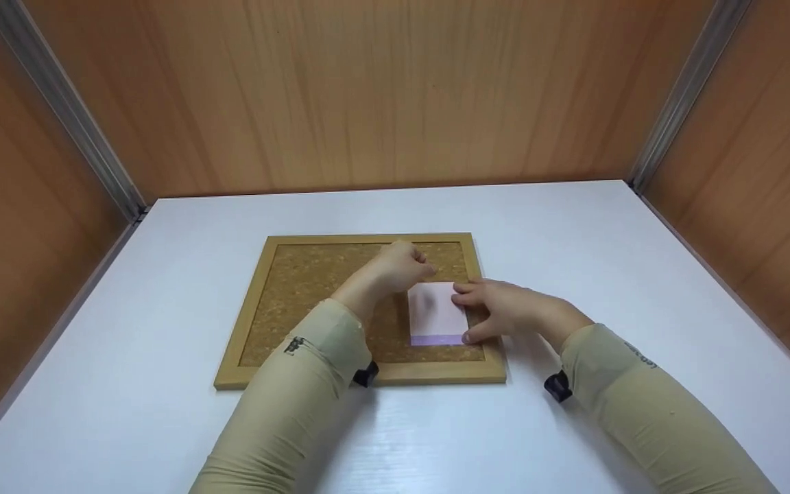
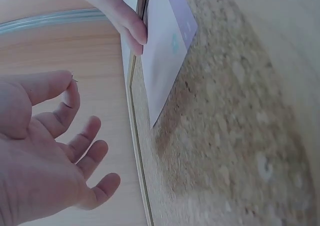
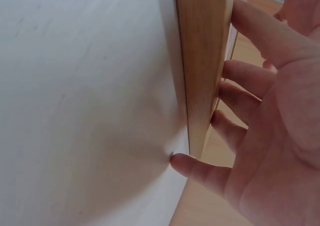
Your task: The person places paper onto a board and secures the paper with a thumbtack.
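inspected with 12 o'clock taken at the far edge of the cork board [image 1: 313, 295]. found lying on the white counter [image 1: 127, 329], bordered all round by a wooden frame [image 1: 436, 374].

located on the cork, at about 3 o'clock from the middle: a pale pink sheet of paper [image 1: 436, 319], carrying a purple strip [image 1: 436, 340] along the 6 o'clock edge.

hands, left: left hand [image 1: 398, 267] held over the board toward 1 o'clock, close by the sheet's 12 o'clock edge as seen from the head. pinching a tiny dark sliver [image 2: 74, 78] between thumb and forefinger; too small to identify, possibly a pin. other three fingers loosely bent, apart from the cork.

hands, right: right hand [image 1: 511, 309] reaching in from 3 o'clock across the frame, fingers spread. thumb at the sheet's 5 o'clock corner, forefinger toward 2 o'clock. judged to be steadying the paper rather than gripping it.

progress, done: board laid flat, sheet positioned on the cork.

progress, outstanding by judgement: fastening of the sheet. no pin or tack seen standing in the paper. left to do, by inference: pressing the sliver home, then letting go of the sheet. cannot tell about full flatness along the 9 o'clock edge.
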The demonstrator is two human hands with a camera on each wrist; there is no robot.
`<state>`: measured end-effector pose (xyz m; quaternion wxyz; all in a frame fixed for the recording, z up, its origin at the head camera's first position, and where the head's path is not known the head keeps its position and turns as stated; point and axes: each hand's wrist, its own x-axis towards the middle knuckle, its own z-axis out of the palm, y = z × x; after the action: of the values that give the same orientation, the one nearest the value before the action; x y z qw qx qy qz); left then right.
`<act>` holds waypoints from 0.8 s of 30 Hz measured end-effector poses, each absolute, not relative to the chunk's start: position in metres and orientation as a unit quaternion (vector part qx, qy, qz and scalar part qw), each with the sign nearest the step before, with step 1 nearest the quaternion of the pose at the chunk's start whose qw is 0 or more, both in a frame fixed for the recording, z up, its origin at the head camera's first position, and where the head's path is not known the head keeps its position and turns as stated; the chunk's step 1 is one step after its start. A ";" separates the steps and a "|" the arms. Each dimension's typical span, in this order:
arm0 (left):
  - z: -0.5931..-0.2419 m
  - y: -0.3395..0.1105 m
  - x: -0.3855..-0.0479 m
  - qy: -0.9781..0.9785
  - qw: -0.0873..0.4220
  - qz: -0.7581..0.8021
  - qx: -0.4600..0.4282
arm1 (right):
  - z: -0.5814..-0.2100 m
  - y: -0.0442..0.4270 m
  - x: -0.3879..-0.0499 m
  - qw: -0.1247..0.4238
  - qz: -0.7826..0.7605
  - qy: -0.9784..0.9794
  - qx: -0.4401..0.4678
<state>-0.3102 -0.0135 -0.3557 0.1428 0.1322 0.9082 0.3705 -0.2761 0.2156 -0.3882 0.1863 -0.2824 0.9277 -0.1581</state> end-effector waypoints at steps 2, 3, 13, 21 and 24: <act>-0.356 -0.009 -0.312 0.920 0.143 0.344 0.123 | -0.389 0.215 -0.276 0.187 -0.162 0.928 -0.279; -0.357 -0.008 -0.312 0.926 0.140 0.329 0.120 | -0.389 0.215 -0.275 0.186 -0.162 0.928 -0.279; -0.368 0.000 -0.316 0.950 0.112 0.270 0.109 | -0.388 0.209 -0.272 0.180 -0.168 0.929 -0.277; -0.374 0.008 -0.321 0.957 0.138 0.246 0.075 | -0.389 0.209 -0.273 0.182 -0.170 0.927 -0.280; -0.375 0.008 -0.322 0.956 0.148 0.242 0.075 | -0.390 0.209 -0.273 0.182 -0.168 0.926 -0.284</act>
<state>-0.3219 0.0078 -0.3747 0.1476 0.0751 0.9559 0.2425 -0.2732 0.2094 -0.3904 0.1823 -0.2838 0.9263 -0.1677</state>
